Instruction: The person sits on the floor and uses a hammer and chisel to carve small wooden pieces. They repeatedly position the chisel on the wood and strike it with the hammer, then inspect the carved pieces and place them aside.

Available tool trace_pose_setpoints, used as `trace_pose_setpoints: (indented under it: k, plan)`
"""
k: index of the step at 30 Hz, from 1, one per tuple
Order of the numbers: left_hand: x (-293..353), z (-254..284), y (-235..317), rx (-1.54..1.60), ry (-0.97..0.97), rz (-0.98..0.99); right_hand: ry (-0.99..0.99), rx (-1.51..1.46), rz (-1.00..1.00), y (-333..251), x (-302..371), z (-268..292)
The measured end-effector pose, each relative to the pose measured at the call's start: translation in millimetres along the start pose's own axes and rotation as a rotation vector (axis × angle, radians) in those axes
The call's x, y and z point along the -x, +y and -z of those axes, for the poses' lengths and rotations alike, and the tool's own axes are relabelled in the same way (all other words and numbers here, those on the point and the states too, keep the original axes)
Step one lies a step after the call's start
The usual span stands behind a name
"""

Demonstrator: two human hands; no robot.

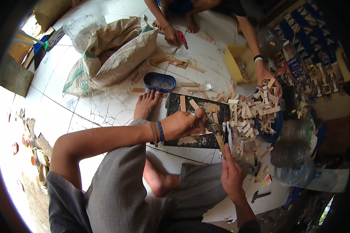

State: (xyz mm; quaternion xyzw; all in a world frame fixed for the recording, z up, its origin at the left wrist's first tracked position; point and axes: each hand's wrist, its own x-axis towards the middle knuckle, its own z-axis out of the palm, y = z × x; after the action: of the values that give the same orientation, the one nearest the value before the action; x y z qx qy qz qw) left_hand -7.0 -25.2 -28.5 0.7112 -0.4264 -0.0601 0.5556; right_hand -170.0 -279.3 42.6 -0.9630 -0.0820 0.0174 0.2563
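Note:
My right hand (pixel 232 174) grips the wooden handle of a hammer (pixel 220 144). The handle slants up to a dark head beside the fingertips of my left hand (pixel 186 124). That hand is closed in a pinch, low over a black board (pixel 174 134); what sits between its fingers is too small to make out. On the board lie flat wooden strips (pixel 183 103) amid sawdust and scraps. To the right, small wooden pieces (pixel 243 120) are heaped on the floor and in a blue basin (pixel 275 135).
Another person's hand (pixel 269 77) reaches into the wood heap; their other hand (pixel 172 35) holds a red tool (pixel 182 39). A yellow bin (pixel 234 58), a blue oval tub (pixel 159 82) and a woven sack (pixel 116 58) stand beyond. A small hammer (pixel 260 196) lies at the lower right.

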Motion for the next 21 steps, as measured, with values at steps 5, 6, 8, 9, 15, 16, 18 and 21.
trace_pose_setpoints:
  k: [5, 6, 8, 9, 15, 16, 18, 21]
  plan:
    - [0, -2, 1, 0.016, 0.001, 0.009, 0.224, -0.274, -0.201, -3, -31, -15]
    - [0, -1, 1, 0.015, 0.002, 0.002, 0.165, -0.408, -0.307, -1, -41, -18]
    - [1, -1, 1, 0.017, 0.004, 0.007, 0.106, -0.611, -0.429, 1, -60, -29]
    - [2, 0, 1, 0.008, 0.003, 0.005, 0.069, -0.631, -0.444, 1, -70, -35]
    - [2, -2, 0, -0.017, -0.014, 0.014, -0.041, -0.883, -0.605, -4, -89, -52]
    - [3, -1, -1, -0.020, -0.005, -0.024, -0.027, -0.884, -0.640, -6, -89, -53]
    - [4, -1, -2, 0.000, -0.008, -0.062, 0.007, -0.859, -0.627, -8, -89, -53]
    - [8, -2, -3, 0.090, 0.031, -0.062, 0.035, -0.859, -0.627, -9, -89, -52]
